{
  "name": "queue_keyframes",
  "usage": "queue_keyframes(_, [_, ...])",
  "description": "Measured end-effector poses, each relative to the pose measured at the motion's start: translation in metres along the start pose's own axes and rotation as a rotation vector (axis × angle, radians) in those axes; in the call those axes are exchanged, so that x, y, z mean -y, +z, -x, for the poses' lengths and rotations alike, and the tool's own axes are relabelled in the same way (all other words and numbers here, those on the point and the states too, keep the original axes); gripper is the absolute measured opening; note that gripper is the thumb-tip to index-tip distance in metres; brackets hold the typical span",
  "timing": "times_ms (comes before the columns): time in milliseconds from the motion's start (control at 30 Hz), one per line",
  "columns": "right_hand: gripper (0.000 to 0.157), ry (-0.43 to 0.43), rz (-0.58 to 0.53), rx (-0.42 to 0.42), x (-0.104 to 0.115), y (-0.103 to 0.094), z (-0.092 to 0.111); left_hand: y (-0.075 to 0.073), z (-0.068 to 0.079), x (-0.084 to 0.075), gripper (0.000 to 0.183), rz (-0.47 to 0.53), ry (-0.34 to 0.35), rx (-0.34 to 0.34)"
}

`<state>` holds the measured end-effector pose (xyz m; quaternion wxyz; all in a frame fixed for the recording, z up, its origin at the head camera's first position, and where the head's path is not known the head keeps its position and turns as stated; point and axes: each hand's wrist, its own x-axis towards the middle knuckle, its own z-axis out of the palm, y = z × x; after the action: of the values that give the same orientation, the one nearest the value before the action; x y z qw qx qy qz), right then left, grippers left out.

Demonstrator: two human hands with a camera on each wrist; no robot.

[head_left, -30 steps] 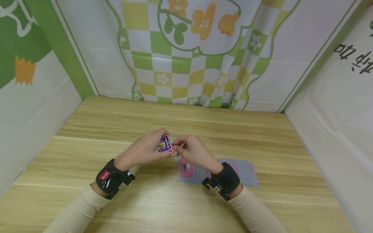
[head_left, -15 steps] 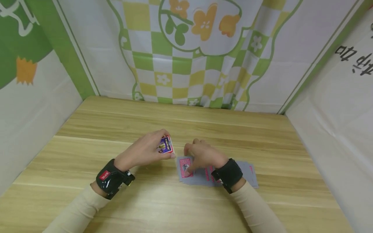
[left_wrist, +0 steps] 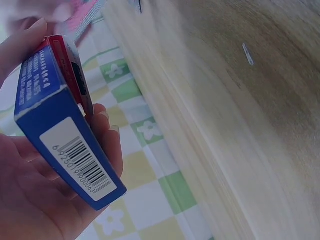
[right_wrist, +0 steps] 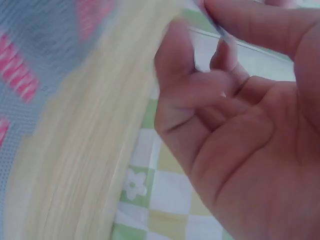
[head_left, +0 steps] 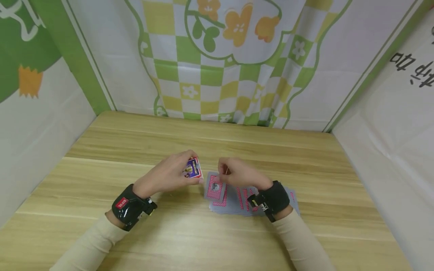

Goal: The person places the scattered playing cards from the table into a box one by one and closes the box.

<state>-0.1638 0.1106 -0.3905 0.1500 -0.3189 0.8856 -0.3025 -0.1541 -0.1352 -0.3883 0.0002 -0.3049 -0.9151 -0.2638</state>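
While the left hand [head_left: 165, 171] grips the card box [head_left: 192, 169] by opposite edges over the worktop [head_left: 145, 139], the end facing the right hand [head_left: 244, 173] is uncovered, presumably to keep it accessible. The right hand pinches a card [head_left: 214, 188] near one corner, at the left end of the spread cards [head_left: 234, 201]; contact beneath is unclear. Overlapped backs-up, the spread likely exposes edges for separate pickup.

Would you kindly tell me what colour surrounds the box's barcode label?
The box end is blue, clearest in the left wrist view.
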Motion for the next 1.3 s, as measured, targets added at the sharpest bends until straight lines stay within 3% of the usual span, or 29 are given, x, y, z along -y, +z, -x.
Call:
queue_keyframes(67, [0.008, -0.020, -0.149, -0.007, -0.001, -0.007, 0.002, 0.000, 0.000, 0.000, 0.063, -0.006, 0.002, 0.001])
queue_keyframes(167, [0.005, 0.010, -0.277, -0.082, 0.001, -0.016, 0.005, 0.000, 0.000, 0.000, 0.064, -0.010, 0.004, 0.002])
queue_keyframes(333, [0.013, 0.132, -0.426, -0.282, 0.008, -0.024, 0.007, 0.000, -0.001, 0.001, 0.065, -0.001, -0.002, 0.002])
queue_keyframes(467, [0.016, 0.180, -0.541, -0.340, 0.010, -0.021, 0.004, 0.001, 0.000, 0.000, 0.066, 0.002, 0.007, -0.001])
queue_keyframes(900, [0.018, 0.181, -0.663, -0.410, 0.021, 0.004, -0.008, 0.002, -0.001, -0.002, 0.059, 0.046, -0.006, 0.010])
queue_keyframes(1033, [0.021, 0.159, -0.567, -0.394, 0.027, 0.015, -0.010, 0.001, -0.001, -0.002, 0.061, 0.036, -0.005, 0.010])
queue_keyframes(1300, [0.029, -0.099, 0.017, -0.347, 0.042, 0.033, -0.010, 0.002, 0.000, 0.000, 0.059, 0.019, 0.048, -0.013])
